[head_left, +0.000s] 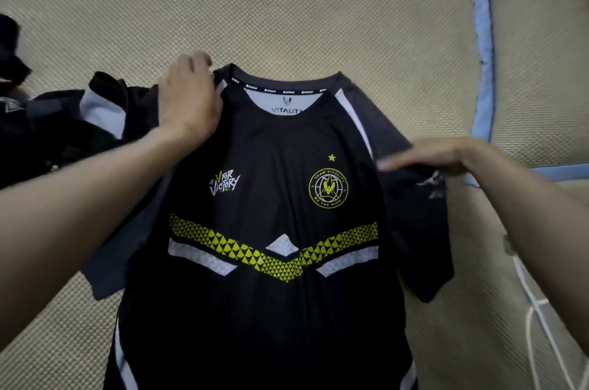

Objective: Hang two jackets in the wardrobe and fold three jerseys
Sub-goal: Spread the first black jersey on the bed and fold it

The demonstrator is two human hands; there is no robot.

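Woven mat [318, 7] carries a black jersey [271, 310], front up. Left hand [188, 99] grips its shoulder; right hand [439, 155] lies flat, fingers straight, on the sleeve.

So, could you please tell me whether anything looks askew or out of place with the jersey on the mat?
The black jersey lies front up, fairly flat. Its sleeve under the right hand is spread out, but the other sleeve is bunched. A heap of dark clothes sits unfolded beside it.
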